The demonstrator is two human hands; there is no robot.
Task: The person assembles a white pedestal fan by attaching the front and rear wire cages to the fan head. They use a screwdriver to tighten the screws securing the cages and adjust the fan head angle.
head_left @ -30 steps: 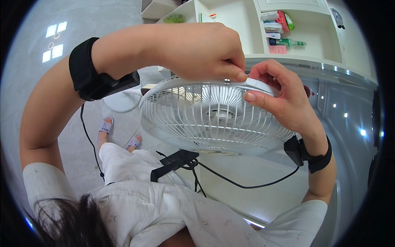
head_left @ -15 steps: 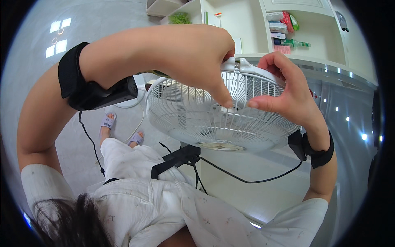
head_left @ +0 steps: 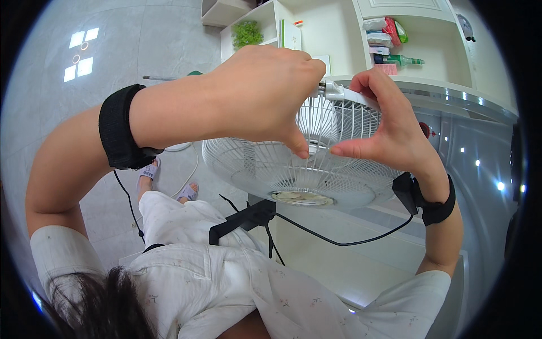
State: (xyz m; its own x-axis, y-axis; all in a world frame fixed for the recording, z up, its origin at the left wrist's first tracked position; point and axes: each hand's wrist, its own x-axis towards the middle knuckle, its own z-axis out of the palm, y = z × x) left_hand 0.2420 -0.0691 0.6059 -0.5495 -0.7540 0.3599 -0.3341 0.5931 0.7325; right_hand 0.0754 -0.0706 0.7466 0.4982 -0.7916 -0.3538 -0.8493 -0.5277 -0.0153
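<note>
Nearest is the person's pale, floral-patterned shirt [head_left: 180, 288]. Beyond it, a round white wire fan cage [head_left: 305, 175] stands tilted in front of the body. The left hand [head_left: 276, 93] clasps its far rim, fingers hidden behind, thumb over the front wires. The right hand [head_left: 392, 124] is clamped on the rim farther right, fingers over the edge, thumb in front. Between them sits a white clip [head_left: 334, 90]. Farther off, cream shelves [head_left: 333, 39] hold a green bottle [head_left: 403, 60] and leafy greenery [head_left: 247, 35].
</note>
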